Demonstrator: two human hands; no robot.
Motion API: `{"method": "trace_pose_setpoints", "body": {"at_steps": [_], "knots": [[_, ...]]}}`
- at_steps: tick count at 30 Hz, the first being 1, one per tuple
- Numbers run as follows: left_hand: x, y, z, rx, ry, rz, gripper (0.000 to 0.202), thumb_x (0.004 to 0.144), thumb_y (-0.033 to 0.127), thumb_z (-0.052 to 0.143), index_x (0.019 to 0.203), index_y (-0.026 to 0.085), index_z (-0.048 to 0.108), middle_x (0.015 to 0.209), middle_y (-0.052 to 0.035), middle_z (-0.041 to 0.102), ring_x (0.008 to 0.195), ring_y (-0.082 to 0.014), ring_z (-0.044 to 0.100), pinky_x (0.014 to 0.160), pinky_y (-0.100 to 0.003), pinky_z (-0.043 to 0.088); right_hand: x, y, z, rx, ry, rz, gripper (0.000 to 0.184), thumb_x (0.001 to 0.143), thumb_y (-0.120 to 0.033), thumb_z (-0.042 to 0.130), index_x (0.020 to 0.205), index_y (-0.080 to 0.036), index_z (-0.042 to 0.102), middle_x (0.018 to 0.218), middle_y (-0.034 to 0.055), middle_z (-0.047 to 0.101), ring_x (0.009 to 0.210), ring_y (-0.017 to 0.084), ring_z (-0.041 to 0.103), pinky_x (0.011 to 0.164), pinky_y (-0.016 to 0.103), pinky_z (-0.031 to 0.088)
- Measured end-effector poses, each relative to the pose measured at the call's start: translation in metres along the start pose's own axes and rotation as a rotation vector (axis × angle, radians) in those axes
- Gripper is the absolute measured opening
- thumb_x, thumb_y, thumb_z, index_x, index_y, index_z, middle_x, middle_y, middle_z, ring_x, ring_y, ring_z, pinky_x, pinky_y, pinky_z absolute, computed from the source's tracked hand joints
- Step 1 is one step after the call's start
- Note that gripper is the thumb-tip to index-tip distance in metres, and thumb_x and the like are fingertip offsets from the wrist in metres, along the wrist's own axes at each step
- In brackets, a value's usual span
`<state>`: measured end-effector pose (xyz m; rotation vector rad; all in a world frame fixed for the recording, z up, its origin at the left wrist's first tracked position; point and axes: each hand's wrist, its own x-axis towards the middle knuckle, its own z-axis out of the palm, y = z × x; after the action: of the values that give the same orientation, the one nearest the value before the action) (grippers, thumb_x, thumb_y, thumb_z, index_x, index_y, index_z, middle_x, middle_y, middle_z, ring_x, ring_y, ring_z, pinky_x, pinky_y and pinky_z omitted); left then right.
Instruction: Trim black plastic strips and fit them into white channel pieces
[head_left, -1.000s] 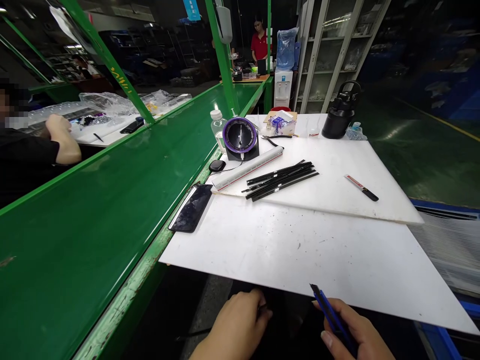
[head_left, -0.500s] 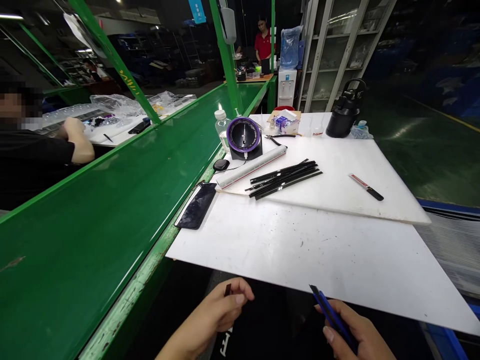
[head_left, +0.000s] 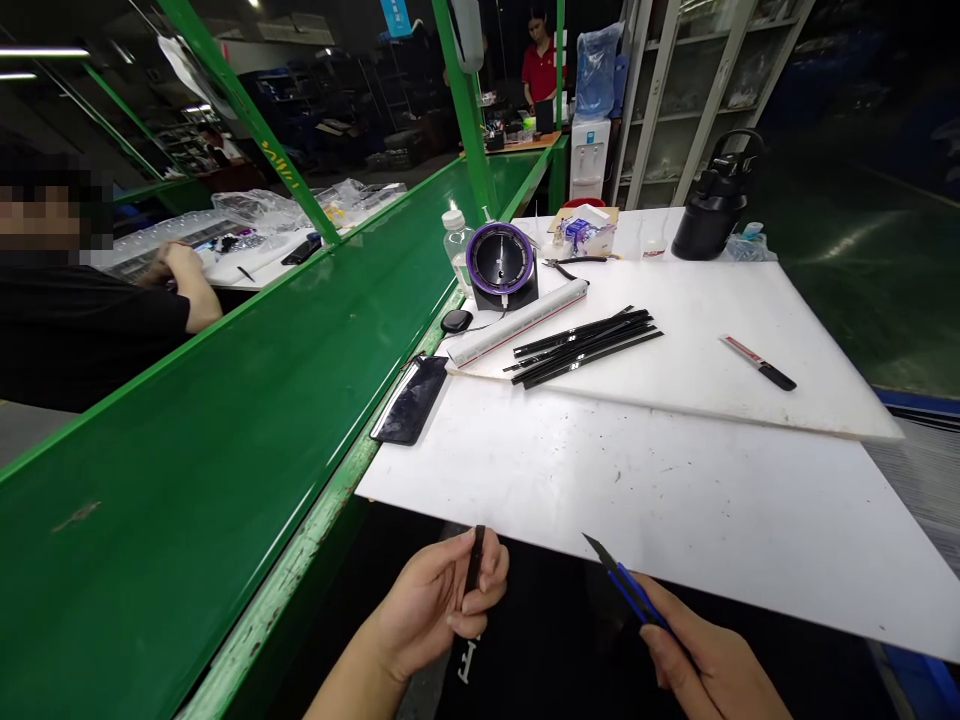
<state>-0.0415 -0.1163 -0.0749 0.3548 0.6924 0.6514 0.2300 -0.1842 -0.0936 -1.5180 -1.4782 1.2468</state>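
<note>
My left hand (head_left: 435, 605) is below the near edge of the white board (head_left: 675, 500), its fingers pinched on a thin black strip (head_left: 475, 558) that stands upright. My right hand (head_left: 712, 670) at the lower right is wrapped round a blue utility knife (head_left: 622, 585), blade pointing up and to the left, toward the strip. Further out, on a second white board (head_left: 697, 330), lies a bundle of several long black strips (head_left: 585, 345).
A black phone (head_left: 411, 400) lies at the board's left edge by the green conveyor (head_left: 225, 420). A white tube (head_left: 525, 322), a purple-rimmed round device (head_left: 500, 262), pliers (head_left: 570, 264), a red-black cutter (head_left: 757, 362) and a black jug (head_left: 712, 205) stand further back. A person in black sits across the conveyor, another stands far back.
My left hand has come up from under the board's edge and now shows the black strip held upright. The knife in my right hand has shifted slightly left and up.
</note>
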Motion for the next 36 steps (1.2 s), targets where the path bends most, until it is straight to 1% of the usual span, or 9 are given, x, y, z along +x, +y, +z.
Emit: {"method": "trace_pose_setpoints", "body": {"at_steps": [3, 7, 10, 12, 14, 16, 20, 25, 36], "knots": [[0.002, 0.001, 0.007, 0.037, 0.007, -0.048, 0.029, 0.091, 0.038, 0.047, 0.075, 0.014, 0.051, 0.073, -0.0003, 0.042, 0.052, -0.0042, 0.033, 0.038, -0.012, 0.015, 0.001, -0.008, -0.002, 0.009, -0.038, 0.052, 0.045, 0.097, -0.054, 0.039, 0.127, -0.028, 0.059, 0.065, -0.0006, 0.057, 0.056, 0.019, 0.055, 0.056, 0.026, 0.045], [0.01, -0.003, 0.018, 0.287, 0.072, -0.025, 0.032, 0.094, 0.042, 0.042, 0.076, 0.016, 0.047, 0.068, -0.0041, 0.056, 0.046, -0.0065, 0.041, 0.036, -0.016, 0.02, 0.003, -0.019, -0.003, -0.027, -0.196, 0.099, 0.048, 0.099, -0.053, 0.03, 0.128, -0.02, 0.051, 0.066, 0.0001, 0.058, 0.054, 0.019, 0.056, 0.052, 0.027, 0.045], [0.014, -0.007, 0.026, 0.406, 0.089, -0.03, 0.032, 0.094, 0.041, 0.041, 0.076, 0.016, 0.048, 0.058, -0.0043, 0.059, 0.036, -0.0046, 0.033, 0.035, -0.017, 0.018, 0.004, -0.027, -0.002, -0.023, -0.286, 0.099, 0.039, 0.1, -0.044, 0.029, 0.118, -0.017, 0.051, 0.082, 0.0042, 0.063, 0.064, 0.017, 0.061, 0.06, 0.026, 0.05], [0.016, -0.01, 0.03, 0.377, 0.106, -0.093, 0.031, 0.094, 0.041, 0.042, 0.079, 0.015, 0.051, 0.056, -0.0021, 0.057, 0.035, -0.0027, 0.025, 0.034, -0.016, 0.012, 0.006, -0.03, -0.001, -0.054, -0.298, 0.072, 0.039, 0.1, -0.036, 0.029, 0.129, -0.017, 0.045, 0.092, 0.0052, 0.063, 0.067, 0.016, 0.062, 0.063, 0.027, 0.05], [0.018, -0.012, 0.03, 0.322, 0.148, -0.15, 0.03, 0.092, 0.042, 0.045, 0.082, 0.015, 0.053, 0.056, 0.0006, 0.055, 0.036, -0.0017, 0.02, 0.035, -0.016, 0.009, 0.01, -0.033, 0.0, -0.116, -0.323, 0.017, 0.046, 0.099, -0.028, 0.028, 0.145, -0.021, 0.03, 0.09, 0.0024, 0.063, 0.06, 0.015, 0.059, 0.059, 0.026, 0.049], [0.021, -0.014, 0.029, 0.289, 0.194, -0.162, 0.03, 0.091, 0.043, 0.048, 0.086, 0.015, 0.055, 0.057, 0.0024, 0.052, 0.037, -0.0012, 0.02, 0.036, -0.016, 0.009, 0.015, -0.034, 0.001, -0.174, -0.341, -0.066, 0.054, 0.097, -0.021, 0.03, 0.15, -0.028, 0.023, 0.091, 0.001, 0.064, 0.064, 0.016, 0.061, 0.061, 0.027, 0.048], [0.026, -0.018, 0.025, 0.298, 0.228, -0.143, 0.03, 0.089, 0.044, 0.052, 0.085, 0.015, 0.057, 0.055, 0.0028, 0.051, 0.037, -0.0016, 0.022, 0.036, -0.016, 0.012, 0.023, -0.035, 0.005, -0.302, -0.325, -0.145, 0.058, 0.092, -0.015, 0.033, 0.148, -0.028, 0.032, 0.102, 0.0045, 0.065, 0.085, 0.022, 0.063, 0.077, 0.034, 0.05], [0.028, -0.016, 0.028, 0.254, 0.246, -0.171, 0.028, 0.086, 0.044, 0.057, 0.082, 0.016, 0.056, 0.054, 0.0032, 0.051, 0.036, -0.0021, 0.023, 0.035, -0.016, 0.012, 0.028, -0.036, 0.009, -0.421, -0.333, -0.167, 0.064, 0.089, -0.012, 0.036, 0.15, -0.028, 0.029, 0.097, 0.0049, 0.067, 0.077, 0.022, 0.064, 0.077, 0.034, 0.051], [0.028, -0.013, 0.026, 0.22, 0.251, -0.235, 0.03, 0.086, 0.046, 0.058, 0.078, 0.017, 0.053, 0.049, 0.0083, 0.034, 0.038, -0.0028, 0.019, 0.036, -0.017, 0.01, 0.036, -0.041, 0.004, -0.538, -0.368, -0.203, 0.066, 0.087, -0.01, 0.039, 0.15, -0.029, 0.029, 0.086, 0.0015, 0.068, 0.065, 0.019, 0.062, 0.067, 0.027, 0.049]]}}
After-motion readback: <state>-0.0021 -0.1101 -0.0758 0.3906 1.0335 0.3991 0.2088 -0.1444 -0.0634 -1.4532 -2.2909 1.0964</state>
